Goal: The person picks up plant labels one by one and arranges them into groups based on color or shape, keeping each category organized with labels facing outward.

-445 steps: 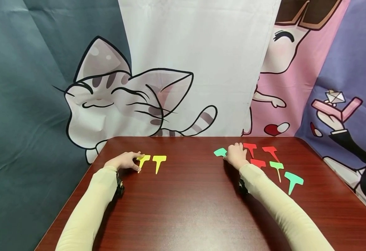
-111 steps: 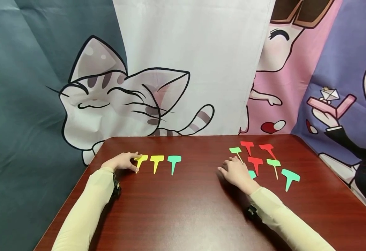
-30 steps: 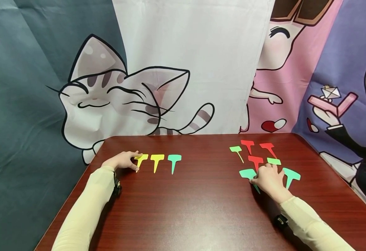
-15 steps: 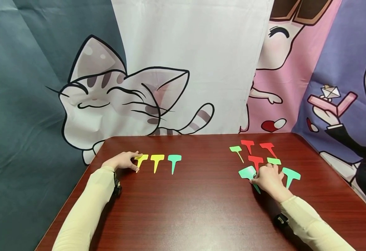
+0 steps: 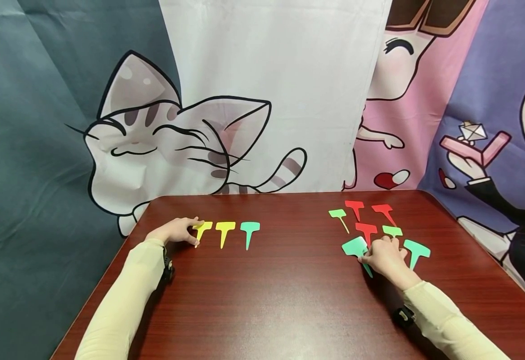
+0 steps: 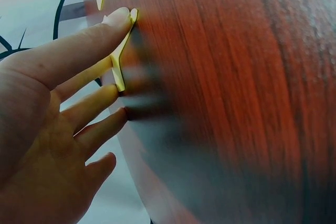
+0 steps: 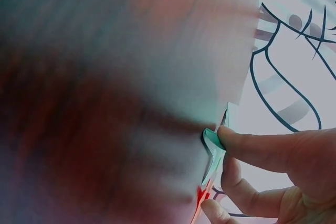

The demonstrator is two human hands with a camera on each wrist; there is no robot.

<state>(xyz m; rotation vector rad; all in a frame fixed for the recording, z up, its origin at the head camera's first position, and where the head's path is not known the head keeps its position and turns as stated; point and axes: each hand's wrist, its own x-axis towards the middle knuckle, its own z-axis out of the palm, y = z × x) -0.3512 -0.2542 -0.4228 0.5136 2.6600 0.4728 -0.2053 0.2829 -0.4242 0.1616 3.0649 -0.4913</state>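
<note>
My left hand (image 5: 176,231) rests at the table's left side, thumb and fingertips touching a yellow T-shaped plant label (image 5: 205,226). In the left wrist view its fingers are fairly straight, with the thumb at the label's stem tip (image 6: 134,15). Beside it, in a row, lie a second yellow label (image 5: 225,229) and a teal label (image 5: 249,228). At the right, my right hand (image 5: 386,256) pinches another teal label (image 5: 354,247) by its stem, the head pointing away to the left. Its thumb presses this label (image 7: 212,150) in the right wrist view.
Around the right hand lie red labels (image 5: 355,207), lime-green labels (image 5: 338,214) and a large teal label (image 5: 417,250). One lime label (image 5: 392,231) is partly covered by the fingers. A printed cloth backdrop (image 5: 316,75) hangs behind the dark wooden table (image 5: 262,300).
A teal label has joined the yellow row since the oldest frame. The right hand has since moved right and taken hold of another teal label, whose head tilts slightly. The left hand stays put.
</note>
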